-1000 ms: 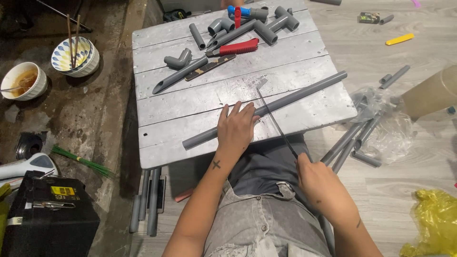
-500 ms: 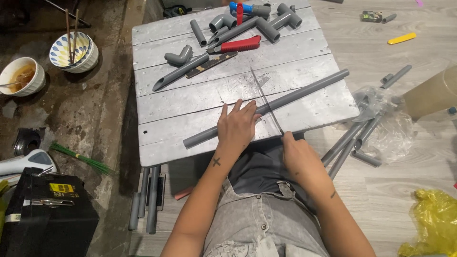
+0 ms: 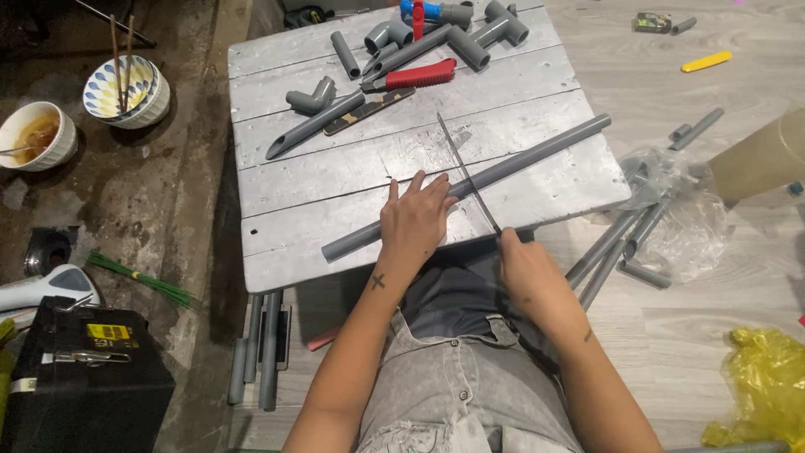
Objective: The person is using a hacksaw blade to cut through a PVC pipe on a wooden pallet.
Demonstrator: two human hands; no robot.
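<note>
Fingers, left hand (image 3: 417, 220): spread flat, pressing down on the long grey pipe (image 3: 503, 173).
Fingers, right hand (image 3: 521, 267): curled tight round the near end of a thin saw blade (image 3: 466, 172).
Pipe: lies slantwise across the near half of the grey plank bench (image 3: 285, 201).
Blade: crosses over the pipe just right of the left hand, touching it.
Far bench: grey elbows and pipe fittings (image 3: 394, 38), red-handled cutter (image 3: 418, 75).
Floor, right: loose pipe lengths (image 3: 616, 243) by a clear plastic bag.
Floor, left: two bowls (image 3: 126, 91), black case (image 3: 80, 377).
</note>
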